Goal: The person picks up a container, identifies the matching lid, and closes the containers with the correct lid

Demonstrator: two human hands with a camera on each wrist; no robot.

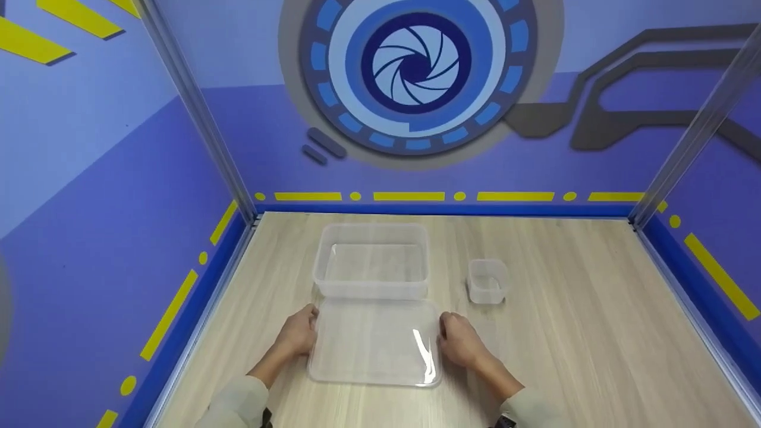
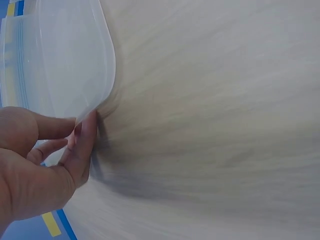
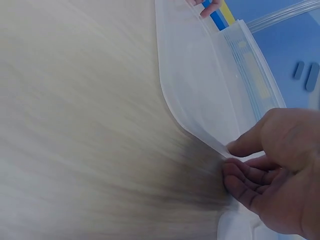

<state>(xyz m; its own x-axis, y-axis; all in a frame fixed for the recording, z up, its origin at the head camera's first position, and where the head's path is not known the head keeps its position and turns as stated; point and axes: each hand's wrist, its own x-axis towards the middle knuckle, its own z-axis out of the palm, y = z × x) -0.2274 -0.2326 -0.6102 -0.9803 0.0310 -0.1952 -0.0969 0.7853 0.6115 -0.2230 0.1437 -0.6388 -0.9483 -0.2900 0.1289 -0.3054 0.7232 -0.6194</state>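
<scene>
A clear rectangular plastic lid (image 1: pixel 368 345) lies between both hands in the head view. My left hand (image 1: pixel 299 331) pinches its left edge; in the left wrist view the left hand (image 2: pixel 55 155) has its thumb above the rim and fingers beneath. My right hand (image 1: pixel 459 340) grips the opposite edge, and the right wrist view shows the right hand (image 3: pixel 272 175) with thumb on the rim and fingers curled below. Just beyond the lid stands a clear rectangular plastic container (image 1: pixel 371 290), its top open and nothing visible inside.
A small clear square container (image 1: pixel 487 294) stands to the right of the large one on the wood-grain table (image 1: pixel 582 333). Blue printed panels (image 1: pixel 250 137) enclose the back and sides, with metal posts (image 1: pixel 196 113) at the corners.
</scene>
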